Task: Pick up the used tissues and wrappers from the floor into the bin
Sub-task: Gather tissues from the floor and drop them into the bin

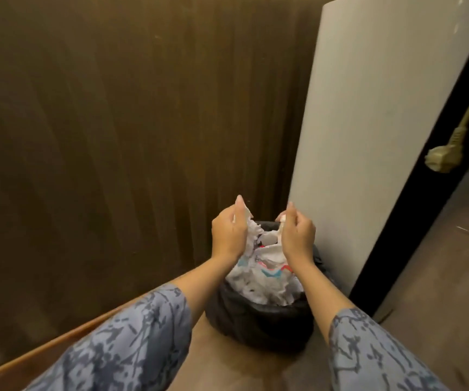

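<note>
Bin [258, 323] sits directly below both hands, black liner bag over its rim, already heaped above the rim with crumpled tissues and wrappers [264, 277]. Main risk, as I judge it: the pile is so full that anything dropped on top slides off and lands back on the floor [227, 368] on the near side (heap looks loose, nothing holding it in). Pressing it down hard could also tip the bin or pull the liner off the rim. Second risk: light tissue clings to fingers and comes away with the hand instead of falling.

Left hand [229, 235] is over the far-left part of the heap, fingers curled, pinching a white crumpled tissue [246, 218] that hangs down into the pile. Right hand [296, 235] is just beside it, over the far-right part, fingers curled, pinching another white scrap [282, 221] between thumb and fingertips. Both narrow, neither released. Beyond the hands: brown curtain [115, 136], white panel [382, 136] to the right of them.
</note>
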`<state>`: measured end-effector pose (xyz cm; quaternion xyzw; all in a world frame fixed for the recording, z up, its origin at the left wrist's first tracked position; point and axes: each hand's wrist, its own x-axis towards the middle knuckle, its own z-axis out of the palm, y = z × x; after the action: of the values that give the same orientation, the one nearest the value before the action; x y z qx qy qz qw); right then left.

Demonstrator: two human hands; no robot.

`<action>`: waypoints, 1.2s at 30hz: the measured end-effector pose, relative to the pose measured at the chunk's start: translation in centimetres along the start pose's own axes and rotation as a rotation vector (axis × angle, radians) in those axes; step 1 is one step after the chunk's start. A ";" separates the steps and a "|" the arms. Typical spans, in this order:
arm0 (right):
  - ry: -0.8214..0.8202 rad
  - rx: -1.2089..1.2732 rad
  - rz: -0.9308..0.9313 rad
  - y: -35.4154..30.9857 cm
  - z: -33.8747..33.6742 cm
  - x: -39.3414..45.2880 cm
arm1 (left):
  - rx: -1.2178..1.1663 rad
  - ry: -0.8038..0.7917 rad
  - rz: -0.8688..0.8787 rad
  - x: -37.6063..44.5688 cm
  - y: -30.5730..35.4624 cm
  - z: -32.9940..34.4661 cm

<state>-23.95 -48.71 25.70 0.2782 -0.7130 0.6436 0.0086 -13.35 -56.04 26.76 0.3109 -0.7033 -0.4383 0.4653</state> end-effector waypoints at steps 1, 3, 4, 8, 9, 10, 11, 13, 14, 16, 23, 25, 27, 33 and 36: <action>0.014 -0.038 0.011 0.6 -0.4 0.1 | -0.010 0.000 -0.001 -0.3 -0.5 1.2; 0.039 -0.113 0.060 2.0 -0.8 0.2 | 0.018 -0.010 -0.015 -1.1 -1.8 3.1; 0.024 -0.137 0.092 2.6 -0.7 0.2 | 0.051 -0.017 -0.049 -1.5 -2.4 3.8; -0.400 -0.572 0.260 5.3 0.8 0.2 | 0.328 -0.138 -0.236 -2.3 -5.8 5.3; -0.452 -0.630 0.268 5.7 1.1 0.1 | 0.380 -0.191 -0.248 -2.2 -6.4 5.3; -0.454 -0.636 0.256 5.9 1.2 -0.1 | 0.379 -0.231 -0.242 -2.2 -6.6 5.0; -0.413 -0.614 0.220 5.8 1.2 -0.2 | 0.351 -0.250 -0.212 -2.0 -6.7 4.5; -0.283 -0.515 0.129 4.9 1.4 -0.2 | 0.308 -0.241 -0.103 -1.4 -6.2 2.7; -0.230 -0.458 0.093 4.1 1.6 -0.2 | 0.300 -0.224 -0.043 -1.1 -5.7 1.4; -0.176 -0.384 -0.003 2.4 2.5 -0.5 | 0.278 -0.212 0.040 -0.3 -5.0 -1.6; -0.570 -0.250 -0.305 -2.7 9.9 -6.8 | 0.422 -0.150 0.008 -1.3 -7.4 -15.5; -0.724 -0.288 -0.397 -4.1 12.3 -9.5 | 0.467 -0.158 -0.025 -2.6 -8.3 -19.8; -0.869 -0.347 -0.454 -5.4 14.7 -12.5 | 0.512 -0.162 -0.053 -4.1 -9.2 -24.2; -1.217 -0.561 -0.608 -7.0 20.6 -21.7 | 0.671 -0.188 -0.230 -10.0 -12.8 -36.4; -1.361 -0.603 -0.653 -6.6 22.9 -26.1 | 0.711 -0.172 -0.375 -13.8 -15.1 -41.9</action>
<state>8.67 -59.89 18.11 0.7883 -0.5875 0.0788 -0.1648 31.12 -64.48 15.43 0.5374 -0.7785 -0.2694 0.1804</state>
